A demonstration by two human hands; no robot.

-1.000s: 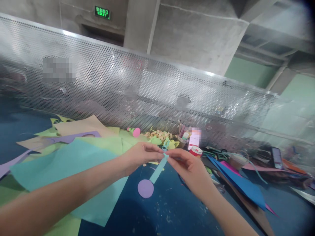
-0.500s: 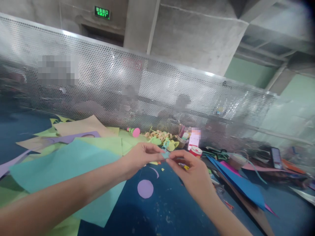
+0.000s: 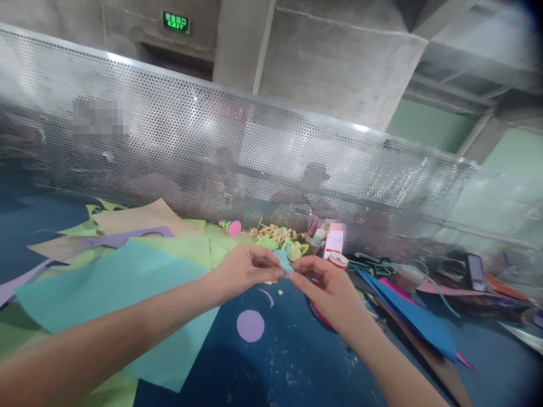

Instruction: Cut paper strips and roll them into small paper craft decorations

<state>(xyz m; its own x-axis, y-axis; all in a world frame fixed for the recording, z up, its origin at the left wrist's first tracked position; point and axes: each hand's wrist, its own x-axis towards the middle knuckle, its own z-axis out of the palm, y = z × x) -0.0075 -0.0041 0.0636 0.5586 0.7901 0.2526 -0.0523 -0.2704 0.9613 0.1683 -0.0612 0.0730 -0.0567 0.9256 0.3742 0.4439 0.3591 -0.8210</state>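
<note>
Between my two hands is a small light-blue piece (image 3: 283, 260), raised above the dark blue table. My left hand (image 3: 244, 270) pinches its left side between thumb and fingers. On the other side, the fingertips of my right hand (image 3: 333, 285) are closed on its right edge. The hands nearly touch. Below them a purple disc (image 3: 250, 326) lies flat, with a thin purple crescent strip (image 3: 268, 297) just above it. A large turquoise sheet (image 3: 114, 288) lies under my left forearm.
Green, tan and purple sheets (image 3: 139, 217) lie at the left. Tan and yellow-green curled pieces (image 3: 275, 233) are behind my hands. A red-rimmed roll (image 3: 338, 260), blue sheets (image 3: 411, 316) and a phone (image 3: 475, 272) are at the right. A perforated metal screen (image 3: 271, 147) stands behind.
The light-blue piece has turned and more of it shows above my fingertips. My right hand has shifted slightly, uncovering a red curved edge beside it. My left hand has barely moved.
</note>
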